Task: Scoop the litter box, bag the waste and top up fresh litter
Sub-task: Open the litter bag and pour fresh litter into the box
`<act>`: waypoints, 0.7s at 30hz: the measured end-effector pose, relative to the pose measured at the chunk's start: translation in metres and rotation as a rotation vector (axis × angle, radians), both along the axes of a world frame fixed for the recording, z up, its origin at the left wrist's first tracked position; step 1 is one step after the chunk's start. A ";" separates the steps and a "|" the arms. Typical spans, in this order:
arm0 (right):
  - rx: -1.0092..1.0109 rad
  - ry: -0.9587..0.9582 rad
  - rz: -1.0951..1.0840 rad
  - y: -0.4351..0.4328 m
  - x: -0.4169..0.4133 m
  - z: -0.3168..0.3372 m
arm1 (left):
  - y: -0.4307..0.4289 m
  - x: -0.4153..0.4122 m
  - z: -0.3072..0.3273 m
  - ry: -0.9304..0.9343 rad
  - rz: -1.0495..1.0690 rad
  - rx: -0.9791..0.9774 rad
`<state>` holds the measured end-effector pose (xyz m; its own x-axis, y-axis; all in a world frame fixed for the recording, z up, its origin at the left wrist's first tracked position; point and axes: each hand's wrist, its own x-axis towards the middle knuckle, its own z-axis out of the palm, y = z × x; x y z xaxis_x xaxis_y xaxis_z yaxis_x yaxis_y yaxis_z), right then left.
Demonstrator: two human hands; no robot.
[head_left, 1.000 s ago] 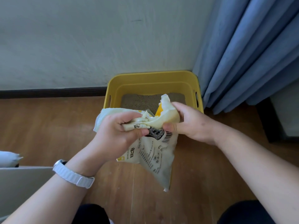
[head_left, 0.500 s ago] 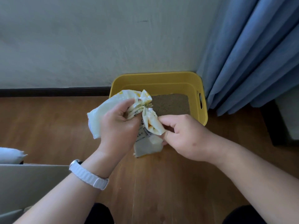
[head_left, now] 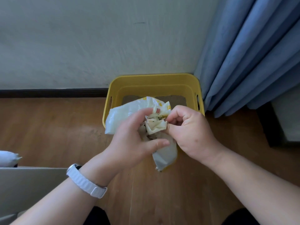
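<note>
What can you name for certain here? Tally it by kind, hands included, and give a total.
Hands: 2, left hand and right hand
White bag: 1, crumpled, gripped by both
Yellow litter box: 1
Blue curtain: 1
White watch strap: 1, on the left wrist
Total: 6

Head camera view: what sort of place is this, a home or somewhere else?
Most likely a corner of a room in a home: a yellow litter box sits on wood flooring by a pale wall, beside blue curtains.
</note>
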<state>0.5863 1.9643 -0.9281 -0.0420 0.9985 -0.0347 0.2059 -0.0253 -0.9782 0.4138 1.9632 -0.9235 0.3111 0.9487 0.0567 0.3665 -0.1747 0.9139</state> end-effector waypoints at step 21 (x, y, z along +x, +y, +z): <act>-0.317 -0.451 0.329 0.014 0.016 -0.036 | 0.036 0.000 0.041 -0.018 0.621 0.226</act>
<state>0.6019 1.9779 -0.9642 -0.2565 0.8743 -0.4121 0.6415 -0.1649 -0.7492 0.4139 1.9995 -0.8824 -0.2933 0.9154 0.2757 0.4458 -0.1242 0.8865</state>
